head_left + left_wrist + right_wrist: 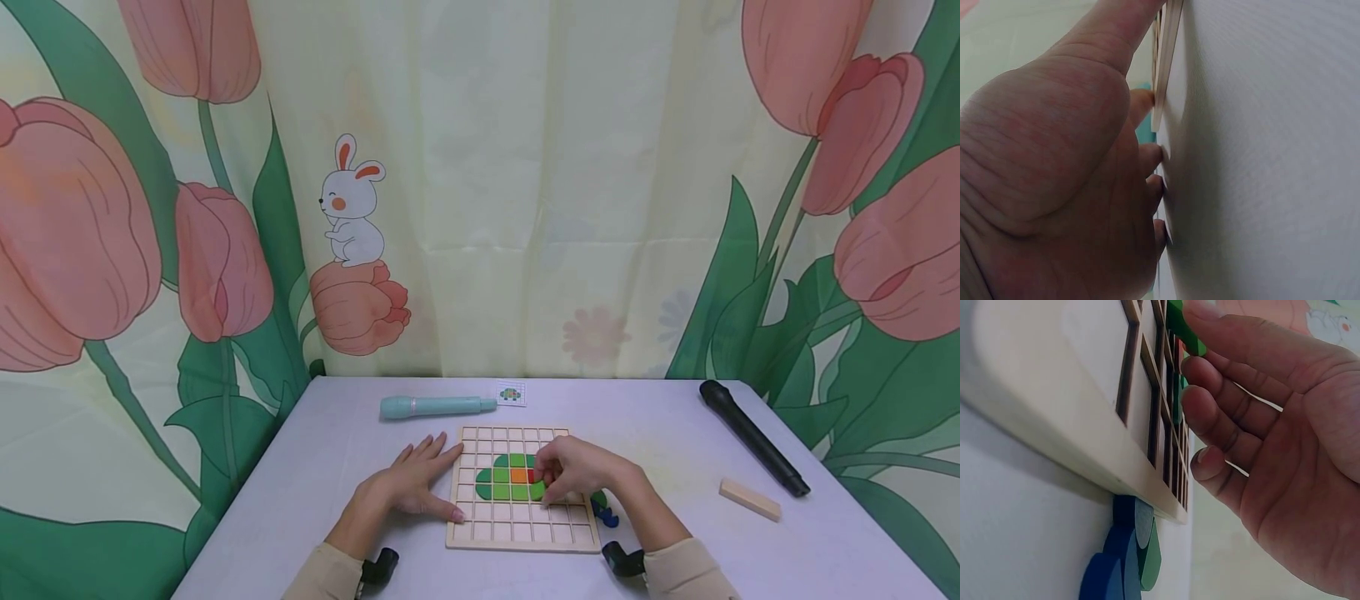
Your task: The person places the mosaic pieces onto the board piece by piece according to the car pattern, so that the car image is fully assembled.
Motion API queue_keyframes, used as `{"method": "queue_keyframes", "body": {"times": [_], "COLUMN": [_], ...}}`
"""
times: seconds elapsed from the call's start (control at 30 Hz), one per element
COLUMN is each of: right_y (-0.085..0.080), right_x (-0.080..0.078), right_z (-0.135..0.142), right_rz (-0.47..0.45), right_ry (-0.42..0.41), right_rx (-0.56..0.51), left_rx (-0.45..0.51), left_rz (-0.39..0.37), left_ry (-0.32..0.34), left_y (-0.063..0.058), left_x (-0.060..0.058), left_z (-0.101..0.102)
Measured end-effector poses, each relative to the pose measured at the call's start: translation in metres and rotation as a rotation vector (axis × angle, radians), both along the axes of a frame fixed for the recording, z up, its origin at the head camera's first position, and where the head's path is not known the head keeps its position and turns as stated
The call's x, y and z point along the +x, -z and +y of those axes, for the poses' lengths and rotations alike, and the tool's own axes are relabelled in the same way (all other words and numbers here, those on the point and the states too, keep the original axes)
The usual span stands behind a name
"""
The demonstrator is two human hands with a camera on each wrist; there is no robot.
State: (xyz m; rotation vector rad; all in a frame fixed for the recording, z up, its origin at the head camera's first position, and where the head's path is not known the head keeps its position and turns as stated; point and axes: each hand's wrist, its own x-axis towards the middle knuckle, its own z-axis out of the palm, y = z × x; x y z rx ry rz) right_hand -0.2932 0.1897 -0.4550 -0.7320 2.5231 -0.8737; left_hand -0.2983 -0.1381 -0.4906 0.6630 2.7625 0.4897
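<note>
A wooden grid board [517, 535] lies on the table with green, orange and red tiles [512, 492] set in its middle cells. My left hand [408, 482] is spread at the board's left side, thumb and index finger touching its edge. Over the right part of the pattern, my right hand [573, 467] pinches a green piece [1188, 331] between thumb and index finger, as the right wrist view shows. The piece's far end is hidden by the thumb. Blue pieces [1119, 556] and a green piece [1150, 559] lie beside the board's right edge.
A small picture card [512, 393] lies behind the board, next to a light blue pen-like stick [435, 407]. At the right are a wooden block [750, 499] and a black rod [753, 437]. A tulip-printed curtain [525, 208] hangs behind the table.
</note>
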Motion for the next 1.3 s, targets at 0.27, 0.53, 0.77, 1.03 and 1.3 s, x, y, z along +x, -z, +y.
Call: {"method": "queue_keyframes", "body": {"times": [0.27, 0.53, 0.77, 1.03, 1.3], "right_y": [0.002, 0.003, 0.003, -0.001, -0.007], "right_x": [-0.001, 0.000, 0.001, -0.001, -0.001], "right_z": [-0.002, -0.002, -0.003, 0.002, 0.013], "right_rz": [-0.006, 0.007, 0.003, 0.025, 0.043], "right_ry": [0.014, 0.019, 0.020, 0.016, 0.081], "right_rx": [0.005, 0.008, 0.007, -0.016, -0.039], "left_rx": [0.003, -0.005, -0.005, 0.008, 0.002], "left_rz": [0.005, -0.005, -0.016, -0.009, -0.012], "left_ry": [0.006, 0.003, 0.004, 0.008, -0.002], "left_y": [0.000, 0.000, 0.001, -0.002, -0.001], "left_x": [0.001, 0.000, -0.001, 0.002, 0.001], "left_z": [0.000, 0.001, 0.000, 0.001, 0.002]}}
